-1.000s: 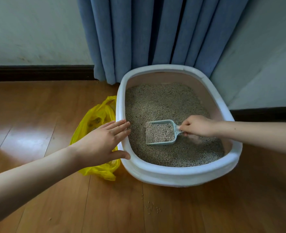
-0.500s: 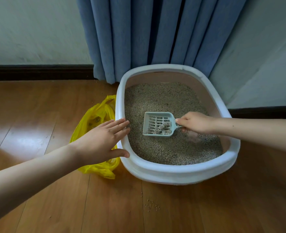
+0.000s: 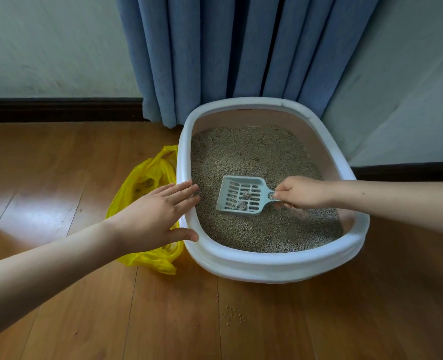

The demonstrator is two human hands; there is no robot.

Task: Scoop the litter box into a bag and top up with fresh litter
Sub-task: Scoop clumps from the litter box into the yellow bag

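Note:
A white-rimmed litter box (image 3: 272, 263) full of grey-brown litter (image 3: 254, 157) stands on the wooden floor. My right hand (image 3: 302, 192) grips the handle of a pale blue slotted scoop (image 3: 241, 194), held just above the litter with a few small clumps left in its slots. My left hand (image 3: 154, 215) lies flat with straight fingers on the box's left rim. A yellow plastic bag (image 3: 147, 178) sits on the floor to the left of the box, partly hidden by my left hand, with some dark bits inside.
A blue curtain (image 3: 241, 53) hangs right behind the box against a white wall with a dark skirting board (image 3: 59, 109). A few spilled litter grains (image 3: 232, 317) lie on the floor in front of the box.
The scoop has risen out of the litter and the loose grains have sifted through its slots, leaving a few clumps. My left hand stays on the rim.

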